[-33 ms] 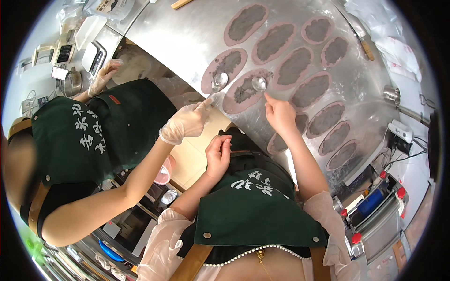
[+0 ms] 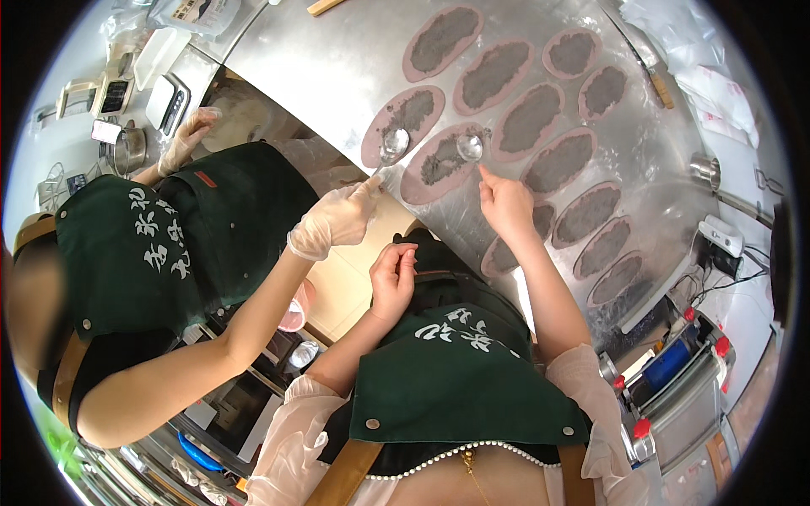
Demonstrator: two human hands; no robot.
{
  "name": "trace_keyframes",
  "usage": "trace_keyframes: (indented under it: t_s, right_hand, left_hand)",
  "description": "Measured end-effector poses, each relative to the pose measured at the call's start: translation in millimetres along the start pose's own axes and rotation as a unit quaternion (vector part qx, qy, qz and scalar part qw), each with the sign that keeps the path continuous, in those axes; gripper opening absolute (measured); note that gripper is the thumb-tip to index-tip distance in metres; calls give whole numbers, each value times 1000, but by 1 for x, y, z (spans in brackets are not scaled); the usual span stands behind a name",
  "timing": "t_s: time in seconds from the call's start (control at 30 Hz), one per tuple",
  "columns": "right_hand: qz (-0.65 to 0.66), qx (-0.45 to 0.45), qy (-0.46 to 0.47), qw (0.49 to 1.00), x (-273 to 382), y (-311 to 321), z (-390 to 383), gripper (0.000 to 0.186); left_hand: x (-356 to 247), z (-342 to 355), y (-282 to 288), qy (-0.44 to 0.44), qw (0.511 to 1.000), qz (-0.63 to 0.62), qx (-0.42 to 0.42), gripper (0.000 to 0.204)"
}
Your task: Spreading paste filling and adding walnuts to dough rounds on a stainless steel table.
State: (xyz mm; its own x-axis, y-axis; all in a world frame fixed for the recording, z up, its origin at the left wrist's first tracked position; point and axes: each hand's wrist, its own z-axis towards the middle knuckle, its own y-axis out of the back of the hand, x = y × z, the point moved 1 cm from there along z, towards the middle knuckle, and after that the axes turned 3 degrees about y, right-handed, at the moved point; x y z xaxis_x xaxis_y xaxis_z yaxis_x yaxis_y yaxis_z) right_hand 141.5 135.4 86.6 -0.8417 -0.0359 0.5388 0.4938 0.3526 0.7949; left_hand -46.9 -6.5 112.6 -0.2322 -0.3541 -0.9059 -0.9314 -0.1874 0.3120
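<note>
My right hand point(image 2: 506, 202) is closed on a metal spoon point(image 2: 469, 148), its bowl resting on grey, crumbly filling point(image 2: 440, 165). That filling lies unevenly on a pink oval dough sheet point(image 2: 415, 187). My left hand point(image 2: 393, 277) is drawn in at my apron point(image 2: 447, 371) with curled fingers, and nothing shows in it. On my left, a co-worker's gloved hand point(image 2: 337, 221) works another spoon point(image 2: 395, 142) over the neighbouring oval point(image 2: 369, 153). The handle of my spoon is mostly hidden by my fingers.
Several pink ovals spread with grey filling point(image 2: 530, 122) cover the metal table point(image 2: 312, 51) ahead and to the right. A wooden-handled tool point(image 2: 661, 88) lies at the far right, near a metal cup point(image 2: 705, 171). A machine with red knobs point(image 2: 666, 371) stands at right.
The spoon in my right hand has shifted slightly right and away from me over the oval. My left hand stays where it was.
</note>
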Motion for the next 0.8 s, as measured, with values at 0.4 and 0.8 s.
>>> trace_keyframes:
  t_s: [0.4, 0.8]
  right_hand:
    - [5, 1, 22, 1000, 20, -5, -4, 35]
    - [-157, -28, 87, 983, 14, -7, 22, 41]
  left_hand:
    - [19, 2, 1, 44, 999, -25, 7, 11]
    - [18, 2, 3, 54, 998, -19, 6, 11]
